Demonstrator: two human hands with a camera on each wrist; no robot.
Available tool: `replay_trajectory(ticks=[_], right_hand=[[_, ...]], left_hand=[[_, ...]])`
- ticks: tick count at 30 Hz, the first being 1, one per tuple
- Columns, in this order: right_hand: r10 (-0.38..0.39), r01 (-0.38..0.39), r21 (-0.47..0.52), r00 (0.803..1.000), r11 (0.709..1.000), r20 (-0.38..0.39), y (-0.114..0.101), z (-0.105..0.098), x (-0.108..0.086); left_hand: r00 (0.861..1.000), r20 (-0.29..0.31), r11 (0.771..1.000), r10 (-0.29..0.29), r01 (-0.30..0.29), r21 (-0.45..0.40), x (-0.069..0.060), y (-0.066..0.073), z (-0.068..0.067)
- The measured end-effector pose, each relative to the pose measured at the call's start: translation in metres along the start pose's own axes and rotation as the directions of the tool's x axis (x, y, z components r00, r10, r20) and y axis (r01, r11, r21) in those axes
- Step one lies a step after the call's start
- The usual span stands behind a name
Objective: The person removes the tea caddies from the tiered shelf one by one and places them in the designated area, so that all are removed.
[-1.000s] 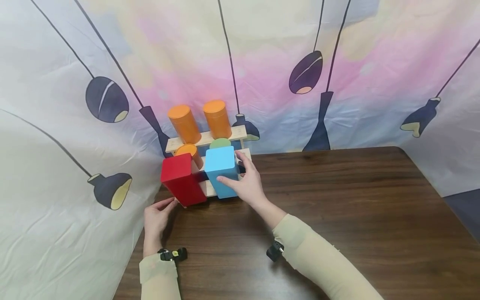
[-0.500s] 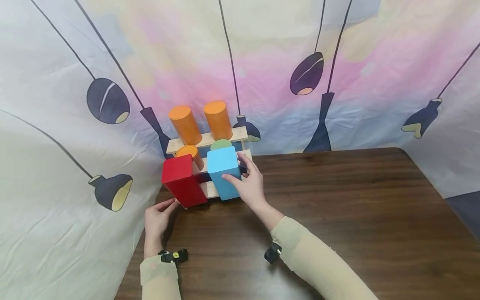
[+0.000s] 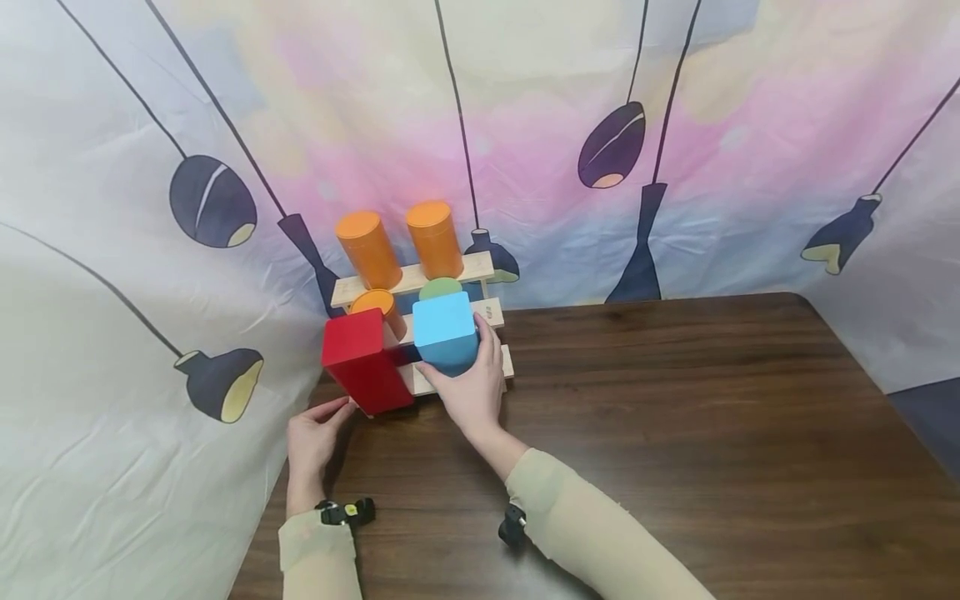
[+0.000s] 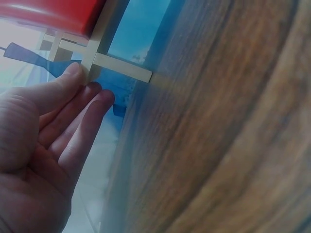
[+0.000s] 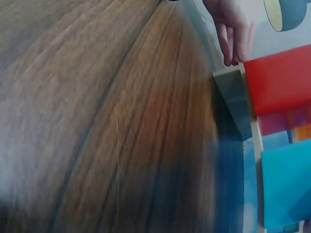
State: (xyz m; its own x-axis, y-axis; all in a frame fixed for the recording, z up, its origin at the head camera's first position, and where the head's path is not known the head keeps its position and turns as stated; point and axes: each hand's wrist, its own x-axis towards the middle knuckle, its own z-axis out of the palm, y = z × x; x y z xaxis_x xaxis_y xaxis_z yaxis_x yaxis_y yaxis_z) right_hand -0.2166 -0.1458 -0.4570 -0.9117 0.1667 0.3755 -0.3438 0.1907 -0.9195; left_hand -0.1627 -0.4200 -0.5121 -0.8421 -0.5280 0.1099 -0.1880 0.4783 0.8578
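We find the left hand (image 3: 310,446) pinching the corner of the wooden rack (image 3: 414,280) beside the red box (image 3: 366,367). The right hand (image 3: 472,398) grasps the blue box (image 3: 444,321), thumb and fingers apart, on the lowest shelf. One dark mark (image 3: 488,312) we cannot read.

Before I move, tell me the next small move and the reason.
Probably ease the right hand off the blue box: it appears seated on the bottom shelf beside the red box, and the left hand pinches the wooden rack, which should help steady things.
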Motion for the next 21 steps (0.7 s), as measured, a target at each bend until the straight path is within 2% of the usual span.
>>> replay_trajectory(ticks=[8,21], right_hand=[[0.015,-0.018,-0.054,0.999,0.998,-0.048,-0.0045,0.008,-0.0021],[0.033,-0.031,0.026,0.996,0.999,-0.081,-0.0057,0.0083,-0.0044]], left_hand=[[1.0,-0.002,1.0,-0.017,0.017,-0.016,-0.0002,0.0013,0.0005],[1.0,0.011,1.0,-0.015,0.015,-0.009,-0.0009,0.0021,-0.0003]])
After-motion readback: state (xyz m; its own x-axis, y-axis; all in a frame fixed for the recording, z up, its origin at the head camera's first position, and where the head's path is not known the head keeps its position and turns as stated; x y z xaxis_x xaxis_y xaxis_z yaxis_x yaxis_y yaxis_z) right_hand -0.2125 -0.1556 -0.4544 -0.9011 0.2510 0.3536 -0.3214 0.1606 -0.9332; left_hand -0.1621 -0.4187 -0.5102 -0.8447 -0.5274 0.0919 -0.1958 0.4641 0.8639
